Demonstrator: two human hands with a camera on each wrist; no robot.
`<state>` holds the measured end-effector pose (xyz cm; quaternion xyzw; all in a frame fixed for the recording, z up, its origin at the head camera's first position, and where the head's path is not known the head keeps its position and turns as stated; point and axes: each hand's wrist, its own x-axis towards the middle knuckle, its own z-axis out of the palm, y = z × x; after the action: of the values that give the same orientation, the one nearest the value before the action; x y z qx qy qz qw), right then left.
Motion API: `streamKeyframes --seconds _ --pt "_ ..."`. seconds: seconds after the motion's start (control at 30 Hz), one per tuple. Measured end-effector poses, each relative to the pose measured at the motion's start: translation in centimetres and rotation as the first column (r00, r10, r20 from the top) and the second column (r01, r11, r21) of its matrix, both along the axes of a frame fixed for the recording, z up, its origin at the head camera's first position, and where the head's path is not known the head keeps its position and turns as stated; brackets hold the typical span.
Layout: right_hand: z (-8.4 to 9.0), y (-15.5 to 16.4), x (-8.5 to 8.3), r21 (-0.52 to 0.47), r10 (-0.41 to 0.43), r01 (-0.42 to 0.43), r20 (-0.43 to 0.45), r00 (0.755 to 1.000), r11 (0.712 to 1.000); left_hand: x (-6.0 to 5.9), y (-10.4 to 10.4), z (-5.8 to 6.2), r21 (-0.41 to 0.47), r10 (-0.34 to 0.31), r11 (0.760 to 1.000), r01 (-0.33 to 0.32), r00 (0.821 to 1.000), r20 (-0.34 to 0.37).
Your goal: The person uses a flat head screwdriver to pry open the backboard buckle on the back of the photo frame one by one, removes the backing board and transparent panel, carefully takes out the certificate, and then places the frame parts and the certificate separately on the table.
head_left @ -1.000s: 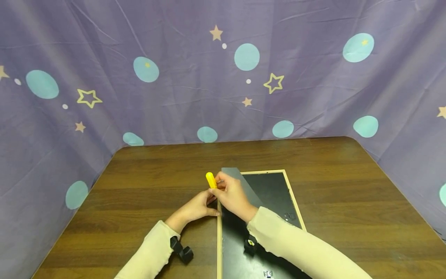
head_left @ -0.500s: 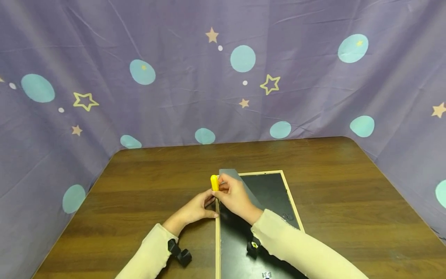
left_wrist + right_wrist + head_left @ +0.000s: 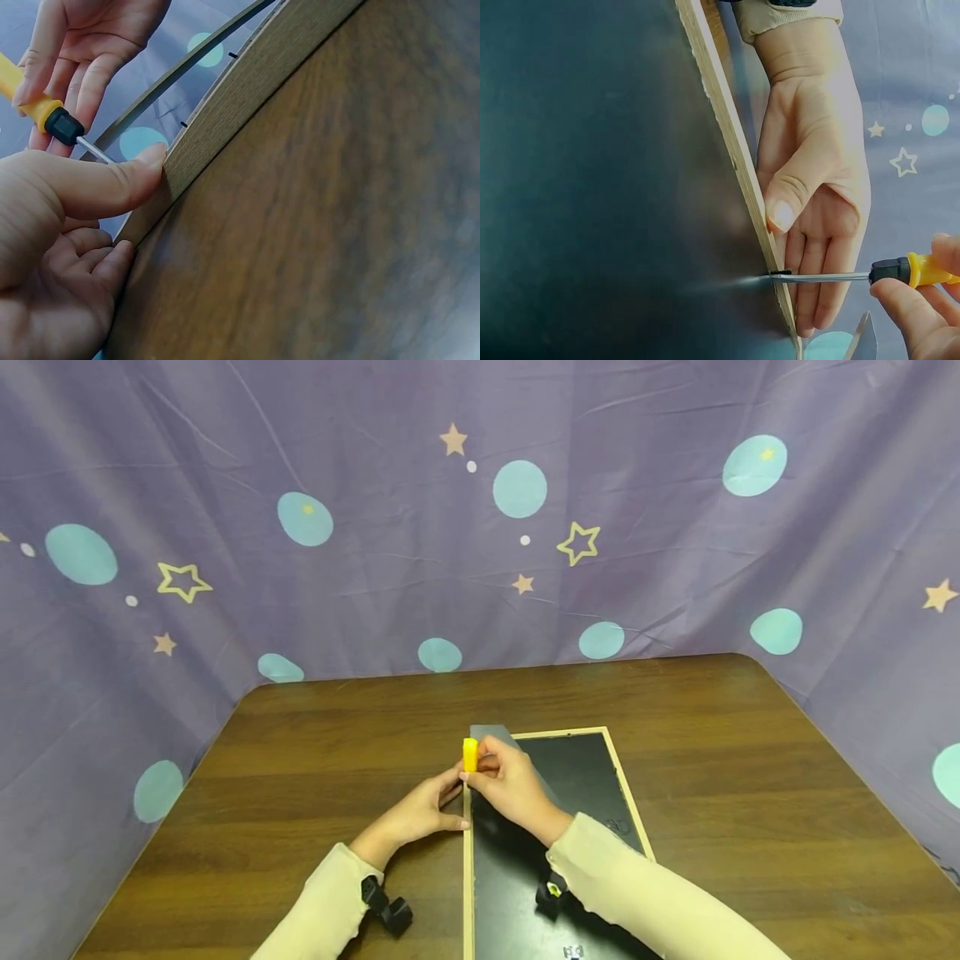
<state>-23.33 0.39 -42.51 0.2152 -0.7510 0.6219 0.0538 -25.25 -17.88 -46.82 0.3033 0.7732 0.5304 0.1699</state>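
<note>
Now the yellow-handled screwdriver with a thin metal shaft (image 3: 855, 276) is pinched in the right hand (image 3: 512, 785), its tip at a black clip on the pale wooden picture frame (image 3: 727, 142). Beside it, the left hand (image 3: 415, 814), fingers straight, presses the frame's edge on the brown wooden counter (image 3: 750, 793).

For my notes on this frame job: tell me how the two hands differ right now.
The right hand pinches the yellow screwdriver, its tip at a tab on the frame. The left hand holds no tool; its thumb presses the frame's outer edge, its fingers lying alongside. Both sit at the same left rail, in cream sleeves.
</note>
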Motion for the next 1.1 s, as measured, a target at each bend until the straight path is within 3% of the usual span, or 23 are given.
streamKeyframes --seconds 0.37,0.77,0.9,1.1 --pt "-0.3 0.0 -0.2 0.000 0.009 -0.009 -0.046 0.999 1.000 0.0 -0.2 0.1 -0.016 -0.001 1.000 0.001 1.000 -0.003" --pt "0.4 0.0 -0.3 -0.017 0.010 -0.008 0.076 0.997 1.000 0.3 0.4 0.6 -0.088 0.020 0.996 -0.021 1.000 -0.010" --pt "2.1 0.1 0.4 -0.046 0.020 -0.015 0.117 0.993 0.999 -0.4 0.5 1.0 -0.112 -0.031 0.993 0.031 1.000 -0.001" --pt "3.3 0.1 1.0 -0.046 -0.018 0.022 0.077 0.997 0.999 -2.3 0.6 1.2 -0.108 -0.184 0.976 0.191 0.981 0.065"
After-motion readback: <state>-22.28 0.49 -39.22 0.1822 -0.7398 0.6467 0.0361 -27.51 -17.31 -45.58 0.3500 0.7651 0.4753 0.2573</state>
